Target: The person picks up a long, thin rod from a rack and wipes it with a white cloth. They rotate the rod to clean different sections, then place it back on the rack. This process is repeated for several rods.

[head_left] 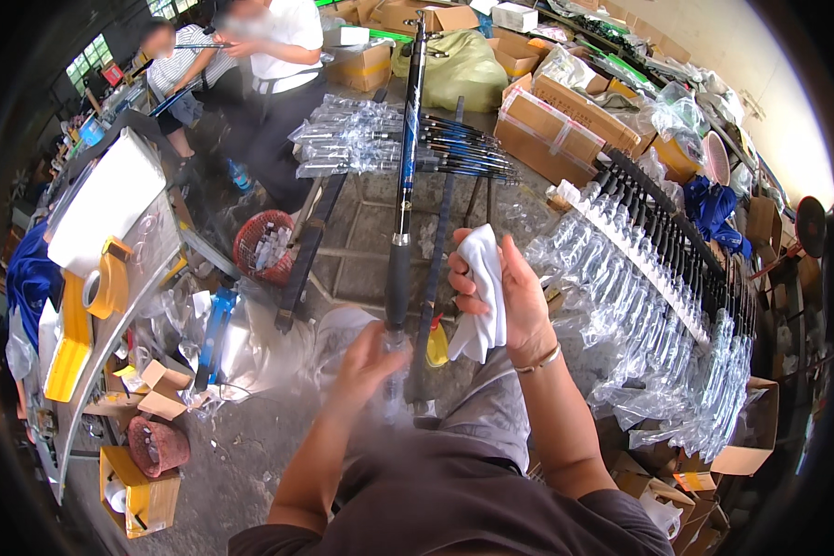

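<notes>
Upright in front of me stands a dark fishing rod with blue markings and a black foam handle. My left hand is closed around the rod's lower end, where clear plastic wrap shows; this part is blurred. In my right hand is a folded white cloth, held between the fingers and thumb, a little to the right of the rod and apart from it. Beyond the rod, more fishing rods lie across a metal stand, many of them with plastic sleeves.
On the right, a rack holds several rods in plastic sleeves. Cardboard boxes and a pale green sack are piled at the back. A red basket sits left of the stand. Tape rolls rest on the left table. Two people are at far left.
</notes>
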{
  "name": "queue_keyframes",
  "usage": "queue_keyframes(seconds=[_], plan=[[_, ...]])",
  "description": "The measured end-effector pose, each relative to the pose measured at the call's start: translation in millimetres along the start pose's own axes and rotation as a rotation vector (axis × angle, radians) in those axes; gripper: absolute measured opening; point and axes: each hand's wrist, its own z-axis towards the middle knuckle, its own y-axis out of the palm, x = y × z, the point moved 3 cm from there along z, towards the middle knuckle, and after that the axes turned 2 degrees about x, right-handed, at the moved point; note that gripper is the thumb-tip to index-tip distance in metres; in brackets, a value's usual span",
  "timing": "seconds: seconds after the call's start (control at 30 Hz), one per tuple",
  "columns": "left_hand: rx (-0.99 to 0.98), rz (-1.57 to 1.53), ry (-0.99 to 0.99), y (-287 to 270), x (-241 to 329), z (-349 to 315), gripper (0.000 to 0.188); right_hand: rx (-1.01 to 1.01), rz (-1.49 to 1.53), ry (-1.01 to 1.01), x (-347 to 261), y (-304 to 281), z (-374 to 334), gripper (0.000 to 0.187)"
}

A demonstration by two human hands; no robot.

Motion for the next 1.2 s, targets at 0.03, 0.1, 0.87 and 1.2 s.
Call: queue_keyframes(seconds=[0.03,0.1,0.87,1.2], plan=[[-0.011,-0.01,0.049,1.5,0.3,0.7,0.036,0.001,0.0,-0.003,0.8,0.0,0.6,0.049],[-0.06,-0.207,0.003,8.9,-0.3,0.3,0.032,0.021,-0.003,0.002,2.2,-1.7,1.5,0.043],[0.098,0.232,0.0,36.2,30.6,19.5,0.026,0.071,-1.924,-1.128,4.4,61.5,-0.2,0.036],[0.282,0.672,0.269,41.2,48.9,19.4,0.029,0.151,-2.053,-1.196,-26.9,76.0,3.0,0.037]])
